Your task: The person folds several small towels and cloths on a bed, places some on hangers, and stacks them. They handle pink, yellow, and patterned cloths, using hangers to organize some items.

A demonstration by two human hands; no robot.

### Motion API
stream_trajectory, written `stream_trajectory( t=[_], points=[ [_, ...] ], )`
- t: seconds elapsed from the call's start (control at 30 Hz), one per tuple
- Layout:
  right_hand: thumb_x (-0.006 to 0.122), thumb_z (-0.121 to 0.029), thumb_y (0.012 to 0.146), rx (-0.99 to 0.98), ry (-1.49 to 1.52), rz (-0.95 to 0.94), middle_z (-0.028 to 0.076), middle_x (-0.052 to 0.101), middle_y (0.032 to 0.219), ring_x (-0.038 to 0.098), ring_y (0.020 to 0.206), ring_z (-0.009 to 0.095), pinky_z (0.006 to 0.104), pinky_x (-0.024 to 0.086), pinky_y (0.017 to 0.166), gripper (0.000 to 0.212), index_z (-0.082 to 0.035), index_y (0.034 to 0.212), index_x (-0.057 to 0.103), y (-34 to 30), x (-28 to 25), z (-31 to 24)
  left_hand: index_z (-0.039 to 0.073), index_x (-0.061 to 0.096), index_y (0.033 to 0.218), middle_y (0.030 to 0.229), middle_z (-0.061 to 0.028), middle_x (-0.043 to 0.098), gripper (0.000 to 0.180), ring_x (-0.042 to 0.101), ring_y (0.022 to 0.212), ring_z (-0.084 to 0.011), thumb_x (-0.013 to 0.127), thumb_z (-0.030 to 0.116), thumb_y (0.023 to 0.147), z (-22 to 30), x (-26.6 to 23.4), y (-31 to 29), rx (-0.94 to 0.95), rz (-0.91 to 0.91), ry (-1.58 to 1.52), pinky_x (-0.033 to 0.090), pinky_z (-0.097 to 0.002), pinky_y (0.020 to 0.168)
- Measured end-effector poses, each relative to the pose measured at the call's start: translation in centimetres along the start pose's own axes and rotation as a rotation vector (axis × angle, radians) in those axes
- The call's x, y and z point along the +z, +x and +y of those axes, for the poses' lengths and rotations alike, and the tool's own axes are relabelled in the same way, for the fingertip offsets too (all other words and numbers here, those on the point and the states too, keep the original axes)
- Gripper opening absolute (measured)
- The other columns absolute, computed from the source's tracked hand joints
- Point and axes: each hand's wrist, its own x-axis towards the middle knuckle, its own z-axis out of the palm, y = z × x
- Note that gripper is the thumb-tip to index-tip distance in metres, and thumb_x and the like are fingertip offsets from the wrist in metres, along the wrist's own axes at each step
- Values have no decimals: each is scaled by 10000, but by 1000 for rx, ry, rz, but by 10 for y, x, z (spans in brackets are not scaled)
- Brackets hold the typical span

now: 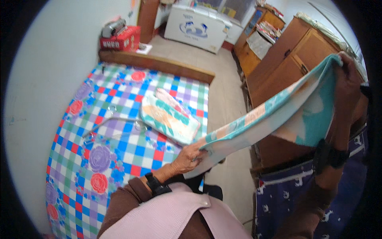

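A towel (254, 119) patterned in teal, peach and white stretches between my two hands, above the gap beside the bed. My left hand (188, 159) is closed on its lower left end. Higher up at the right, my right hand (348, 79) grips the other end, its fingers partly hidden. The towel hangs in a long fold, with a teal and white part drooping below my right hand. On the bed lie folded cloths (169, 115) in similar colours, with a pink piece on top. A clothes hanger (115, 119) lies left of them, touching or close to the pile.
The bed (131, 159) has a checked, flowered cover and a wooden end board (155, 65). A red box (121, 38) stands behind it. A white chest freezer (195, 28) is at the back. Wooden cabinets (274, 71) line the right, near a dark blue patterned cloth (286, 199).
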Motion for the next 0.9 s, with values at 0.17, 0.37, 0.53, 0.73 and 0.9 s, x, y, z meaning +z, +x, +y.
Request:
stream_trajectory(
  t=[0.17,0.37,0.53,0.73,0.9],
  points=[
    [550,30,809,5,180,22,63,589,883,578,806,118,229,462,724,211,-43,1005,574,-5,8,-17,19,632,908,1039,-151,608,192,567,967,-323,646,126,749,5,-26,0,-32,383,294,446,-396,828],
    [542,46,749,-143,113,-24,80,558,785,566,684,151,265,466,626,185,-33,916,552,5,12,-46,-7,638,803,935,-177,626,200,597,858,-330,652,179,732,9,-63,11,-206,127,406,479,-388,748],
    [516,2,771,-178,88,29,92,554,737,562,620,174,305,463,573,133,-50,892,539,18,19,-57,8,641,825,932,-148,644,293,608,875,-310,671,293,760,22,-87,20,-128,218,470,478,-382,770],
    [528,-110,844,-122,-30,-31,117,631,962,630,893,212,324,505,801,237,-82,1075,571,37,28,-62,16,622,837,829,-114,633,214,619,793,-246,733,110,680,30,-68,4,-252,354,191,480,-337,713],
    [519,32,682,-205,-146,179,92,469,603,446,564,166,317,386,528,64,10,739,503,25,32,-94,12,583,1059,1038,-146,605,441,570,989,-268,745,135,667,24,-51,9,-172,416,210,459,-345,849]
  ],
)
